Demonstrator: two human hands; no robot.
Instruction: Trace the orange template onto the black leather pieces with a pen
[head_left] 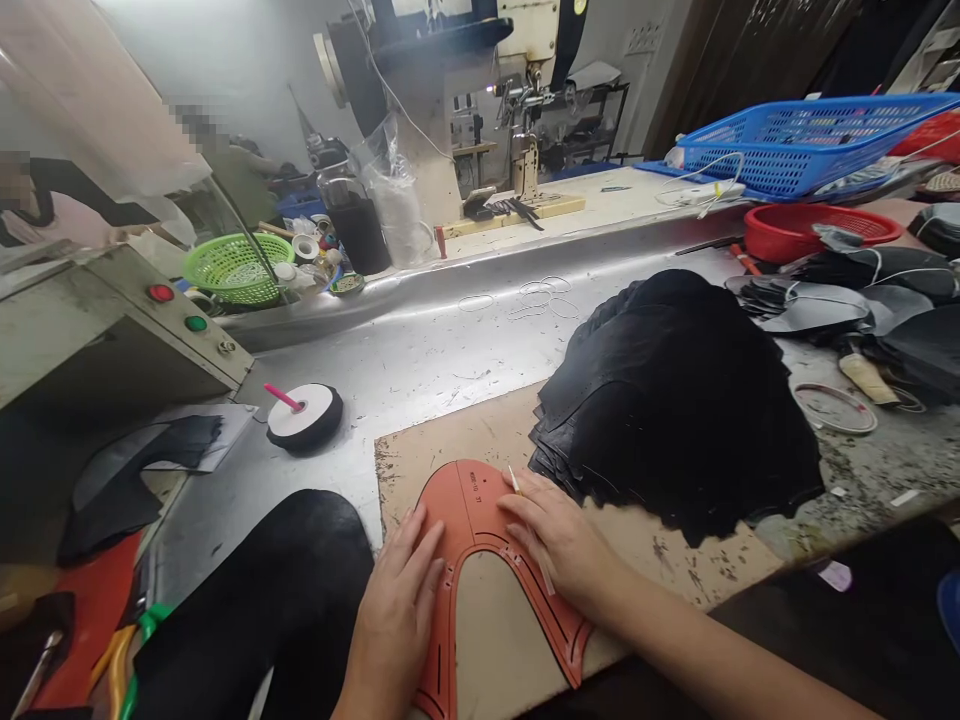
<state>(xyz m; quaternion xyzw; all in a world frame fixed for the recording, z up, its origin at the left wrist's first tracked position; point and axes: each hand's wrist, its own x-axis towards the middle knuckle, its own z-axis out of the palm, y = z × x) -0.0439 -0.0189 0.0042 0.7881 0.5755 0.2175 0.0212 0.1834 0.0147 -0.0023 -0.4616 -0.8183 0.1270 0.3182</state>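
Note:
An orange U-shaped template (480,515) with thin slots and printed marks lies flat on a tan board (517,640). Black shows through its slots and along parts of its edge. My left hand (401,600) rests on the template's left side, fingers stretched out and slightly apart. On its right side lies my right hand (559,535), closed around a slim pale pen (516,482) whose tip points up and away from me. A tall stack of black leather-like pieces (675,400) sits just beyond my right hand. Nearer my left arm is a large black piece (277,590).
A tape roll (304,418) with a pink stick stands left. Behind are a green basket (240,268), a sewing machine (525,150), a blue basket (795,145) and a red basket (817,230). Green-and-orange handles (124,665) show lower left. A person (67,205) is at far left.

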